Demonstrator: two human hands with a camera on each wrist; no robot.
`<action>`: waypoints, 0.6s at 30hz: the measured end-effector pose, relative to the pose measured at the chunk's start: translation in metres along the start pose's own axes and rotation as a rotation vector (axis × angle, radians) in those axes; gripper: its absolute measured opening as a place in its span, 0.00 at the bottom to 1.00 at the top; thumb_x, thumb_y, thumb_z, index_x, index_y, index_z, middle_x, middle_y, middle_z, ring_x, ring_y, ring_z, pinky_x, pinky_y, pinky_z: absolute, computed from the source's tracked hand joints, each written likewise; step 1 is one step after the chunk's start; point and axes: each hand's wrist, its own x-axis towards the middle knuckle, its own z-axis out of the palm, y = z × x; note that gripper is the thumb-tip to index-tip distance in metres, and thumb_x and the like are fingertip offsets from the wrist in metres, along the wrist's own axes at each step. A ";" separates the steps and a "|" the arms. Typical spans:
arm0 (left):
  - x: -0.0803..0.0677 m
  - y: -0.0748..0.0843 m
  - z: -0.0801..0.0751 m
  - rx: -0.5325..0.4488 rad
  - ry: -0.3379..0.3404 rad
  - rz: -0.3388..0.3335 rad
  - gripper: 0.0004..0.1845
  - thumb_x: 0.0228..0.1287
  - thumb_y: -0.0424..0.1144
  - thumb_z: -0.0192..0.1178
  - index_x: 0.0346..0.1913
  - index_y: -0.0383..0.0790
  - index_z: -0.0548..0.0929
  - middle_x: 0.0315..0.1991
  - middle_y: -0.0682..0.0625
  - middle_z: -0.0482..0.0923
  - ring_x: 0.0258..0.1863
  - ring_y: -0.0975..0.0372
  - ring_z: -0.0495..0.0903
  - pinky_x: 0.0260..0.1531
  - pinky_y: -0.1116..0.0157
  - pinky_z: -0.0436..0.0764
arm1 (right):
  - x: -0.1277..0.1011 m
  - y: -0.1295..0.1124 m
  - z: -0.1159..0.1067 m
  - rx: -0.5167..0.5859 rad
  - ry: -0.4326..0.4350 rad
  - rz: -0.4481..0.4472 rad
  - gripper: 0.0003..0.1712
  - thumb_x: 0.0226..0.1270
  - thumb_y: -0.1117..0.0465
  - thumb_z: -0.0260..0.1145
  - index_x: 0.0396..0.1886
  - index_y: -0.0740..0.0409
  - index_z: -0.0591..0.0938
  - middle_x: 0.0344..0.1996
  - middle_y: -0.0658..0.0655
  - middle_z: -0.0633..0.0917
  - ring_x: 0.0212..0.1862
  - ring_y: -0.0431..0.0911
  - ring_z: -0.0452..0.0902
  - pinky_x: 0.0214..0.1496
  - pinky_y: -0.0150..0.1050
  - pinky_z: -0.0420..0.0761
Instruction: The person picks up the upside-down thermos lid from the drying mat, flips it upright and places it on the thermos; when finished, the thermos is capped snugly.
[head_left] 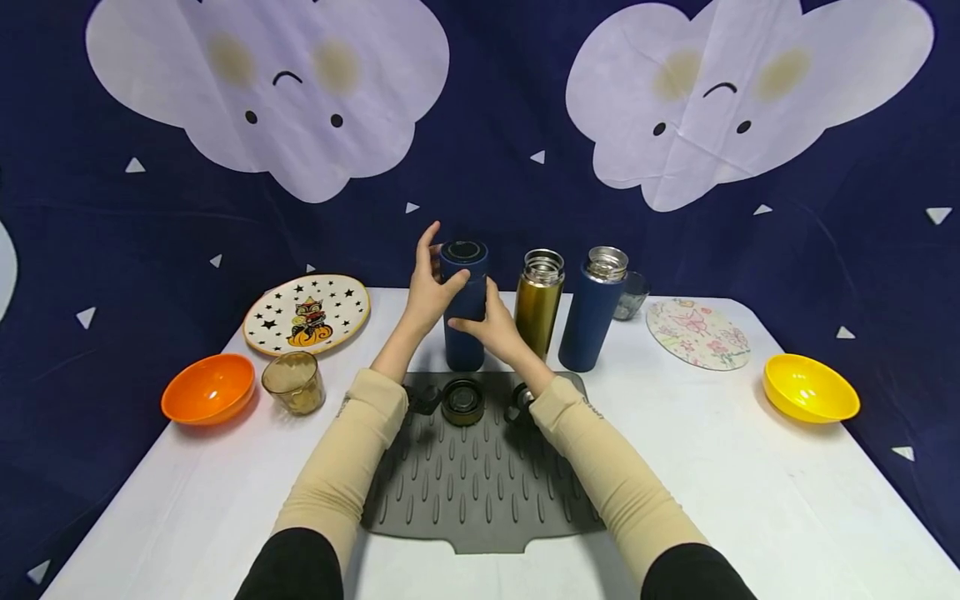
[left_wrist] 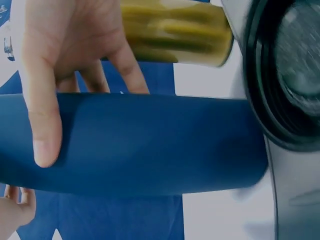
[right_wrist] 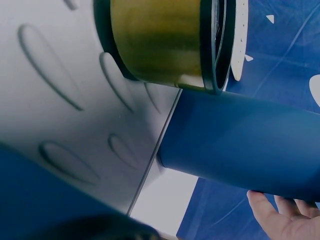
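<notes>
A staged recording set rather than a real kitchen: a navy cloud-print backdrop (head_left: 480,125) hangs behind a white bench (head_left: 750,500) laid with a grey drying mat (head_left: 472,492) and neatly arranged tableware.

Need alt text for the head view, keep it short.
Two hands, the left hand and the right hand, grip an upright dark blue flask at the far edge of a grey ribbed mat on a white table. A gold flask and another blue flask stand open beside it; lids lie on the mat.
</notes>
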 end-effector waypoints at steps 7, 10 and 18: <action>0.009 -0.025 0.001 0.008 0.023 -0.007 0.42 0.58 0.36 0.58 0.73 0.48 0.47 0.64 0.40 0.53 0.48 0.55 0.64 0.50 0.62 0.67 | 0.000 0.001 0.000 0.004 0.003 -0.014 0.52 0.57 0.59 0.69 0.72 0.56 0.45 0.68 0.60 0.59 0.66 0.51 0.61 0.65 0.45 0.63; 0.010 -0.028 0.003 0.098 0.059 0.007 0.48 0.54 0.40 0.66 0.73 0.53 0.47 0.58 0.41 0.52 0.44 0.54 0.64 0.48 0.61 0.70 | 0.000 0.000 0.000 -0.021 -0.003 -0.021 0.52 0.58 0.57 0.68 0.72 0.56 0.44 0.70 0.59 0.54 0.68 0.51 0.56 0.67 0.45 0.60; 0.003 -0.018 -0.001 -0.056 0.006 0.017 0.42 0.55 0.32 0.52 0.73 0.43 0.45 0.60 0.36 0.65 0.51 0.51 0.70 0.47 0.66 0.70 | -0.004 -0.010 0.000 0.029 -0.010 -0.018 0.51 0.58 0.63 0.68 0.72 0.58 0.45 0.65 0.64 0.64 0.63 0.55 0.65 0.63 0.48 0.65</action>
